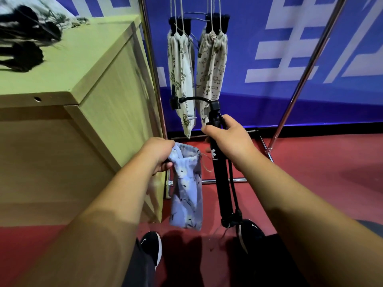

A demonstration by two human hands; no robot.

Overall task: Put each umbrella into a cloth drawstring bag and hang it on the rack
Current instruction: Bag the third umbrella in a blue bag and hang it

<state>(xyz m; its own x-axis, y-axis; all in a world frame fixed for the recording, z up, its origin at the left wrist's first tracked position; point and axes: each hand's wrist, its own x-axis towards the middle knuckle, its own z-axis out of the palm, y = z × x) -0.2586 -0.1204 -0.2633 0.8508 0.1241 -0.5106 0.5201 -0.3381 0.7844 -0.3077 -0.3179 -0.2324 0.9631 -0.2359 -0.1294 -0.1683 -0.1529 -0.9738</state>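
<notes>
Currently the left hand [159, 154] pinches the rim of a blue bag [187, 189], fingers curled into the gathered mouth, and the bag hangs limp below it. The right hand [230, 139] is wrapped round a black folded umbrella [218, 183], gripping its upper part. The umbrella stands nearly upright just beside the bag and outside it, with its lower end down by a black shoe [251, 230]. A black strap arcs leftward from its top. Behind, a leaf-print bag [181, 79] and an animal-print bag [211, 67] hang side by side by cords from the rack [153, 79], both filled. At left, the tabletop [72, 65] carries blurred dark things [22, 56]. Underfoot is a red floor [321, 183].
</notes>
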